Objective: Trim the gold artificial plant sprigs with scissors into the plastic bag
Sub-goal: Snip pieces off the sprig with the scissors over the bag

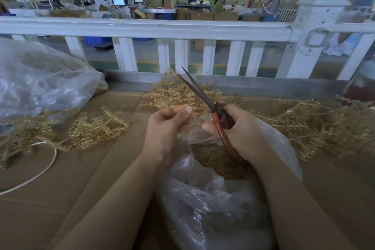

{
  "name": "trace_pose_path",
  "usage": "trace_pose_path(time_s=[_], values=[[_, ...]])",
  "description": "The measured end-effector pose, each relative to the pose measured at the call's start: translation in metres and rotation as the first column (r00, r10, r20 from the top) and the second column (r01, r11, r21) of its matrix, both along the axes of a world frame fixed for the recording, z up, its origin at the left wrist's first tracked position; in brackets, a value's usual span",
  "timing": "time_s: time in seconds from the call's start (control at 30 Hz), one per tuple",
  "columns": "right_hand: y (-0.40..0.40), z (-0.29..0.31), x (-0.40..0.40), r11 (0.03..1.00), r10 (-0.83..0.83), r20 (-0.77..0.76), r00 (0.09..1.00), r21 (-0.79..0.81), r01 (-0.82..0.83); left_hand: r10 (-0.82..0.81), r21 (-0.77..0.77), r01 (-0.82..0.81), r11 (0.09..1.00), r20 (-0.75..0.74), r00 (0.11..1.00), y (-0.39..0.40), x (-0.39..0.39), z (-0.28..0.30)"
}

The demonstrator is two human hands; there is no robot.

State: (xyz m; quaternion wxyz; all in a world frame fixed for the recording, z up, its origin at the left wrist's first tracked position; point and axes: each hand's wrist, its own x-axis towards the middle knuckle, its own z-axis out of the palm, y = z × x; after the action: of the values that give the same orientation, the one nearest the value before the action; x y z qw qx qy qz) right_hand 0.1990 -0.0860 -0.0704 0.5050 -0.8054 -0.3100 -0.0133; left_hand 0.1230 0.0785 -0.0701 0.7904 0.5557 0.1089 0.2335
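Now | right hand (pixel 241 130) grips scissors (pixel 203 95) | left hand (pixel 168 126) pinches sprig (pixel 172 93)

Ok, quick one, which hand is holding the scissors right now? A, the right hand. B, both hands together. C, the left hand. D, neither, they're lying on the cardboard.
A: the right hand has its grip around the red handles of the scissors, blades pointing up and away, while the left hand holds a gold sprig above the plastic bag.

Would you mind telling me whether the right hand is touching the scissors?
Touching. The head view shows the right hand wrapped around the red handles of the scissors, whose blades point up and away.
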Motion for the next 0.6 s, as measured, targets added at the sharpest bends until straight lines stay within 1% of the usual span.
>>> trace_pose_path(time_s=[0.07,0.17,0.27,0.33,0.4,0.43,0.53,0.6], values=[[-0.001,-0.001,0.000,0.998,-0.027,0.072,0.997,-0.059,0.032,0.070,-0.073,-0.068,0.995,0.022,0.997,0.003,0.000,0.002],[-0.004,0.000,0.001,0.984,-0.035,0.140,0.990,-0.167,0.058,0.189,-0.091,-0.186,0.978,0.029,0.982,0.008,0.001,0.003],[-0.007,0.001,0.004,0.919,-0.028,0.242,0.970,-0.375,0.120,0.266,-0.108,-0.260,0.959,0.042,0.963,0.010,0.002,0.003],[-0.008,0.001,0.005,0.887,-0.025,0.296,0.955,-0.434,0.158,0.292,-0.130,-0.282,0.951,0.062,0.955,0.011,0.002,0.003],[-0.009,0.001,0.004,0.899,-0.024,0.274,0.961,-0.416,0.141,0.283,-0.116,-0.274,0.955,0.079,0.956,0.012,0.002,0.002],[-0.008,0.001,0.003,0.919,-0.029,0.228,0.973,-0.376,0.116,0.269,-0.085,-0.262,0.961,0.078,0.960,0.012,0.002,0.003],[-0.002,-0.003,0.003,0.988,-0.075,0.059,0.995,-0.129,0.082,0.208,0.058,-0.209,0.976,0.021,0.978,0.007,0.000,0.001],[0.001,-0.004,0.003,0.996,-0.088,0.014,0.996,-0.003,0.088,0.143,0.142,-0.137,0.980,-0.032,0.989,0.002,-0.001,0.000]])
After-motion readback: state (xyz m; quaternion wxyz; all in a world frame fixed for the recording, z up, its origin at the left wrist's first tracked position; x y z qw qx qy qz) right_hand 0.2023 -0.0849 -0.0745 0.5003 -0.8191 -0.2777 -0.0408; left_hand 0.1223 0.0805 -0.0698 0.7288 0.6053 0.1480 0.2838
